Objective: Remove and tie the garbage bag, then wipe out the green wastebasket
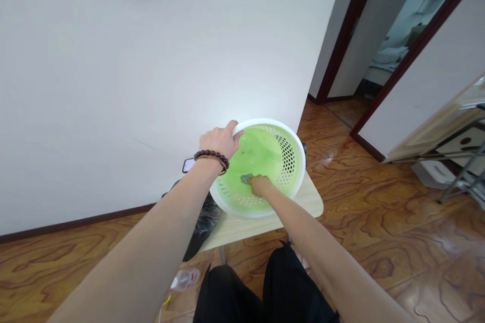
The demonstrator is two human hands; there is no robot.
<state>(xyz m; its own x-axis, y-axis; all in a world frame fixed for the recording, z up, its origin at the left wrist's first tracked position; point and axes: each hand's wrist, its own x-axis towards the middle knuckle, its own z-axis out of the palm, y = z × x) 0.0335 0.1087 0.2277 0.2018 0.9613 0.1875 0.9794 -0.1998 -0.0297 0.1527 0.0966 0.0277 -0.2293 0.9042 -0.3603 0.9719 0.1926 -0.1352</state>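
A green plastic basket [261, 146] with a white rim and a band of holes rests on a small light wood table [310, 197], tilted a little. My left hand [220, 140], with a beaded bracelet at the wrist, grips the rim at its upper left, thumb on the inner side. Inside the basket, my right hand [261, 185] is closed on a small grey cloth [246, 178] and presses it near the basket's inner surface. Most of the cloth is hidden under my fingers, and contact with the bottom is hard to judge.
A phone [188, 165] and a black plastic bag [207, 219] lie left of the basket. A clear plastic bottle [185, 279] is on the wooden floor below. The white wall [151, 70] stands directly behind the table; a doorway [379, 50] opens to the right.
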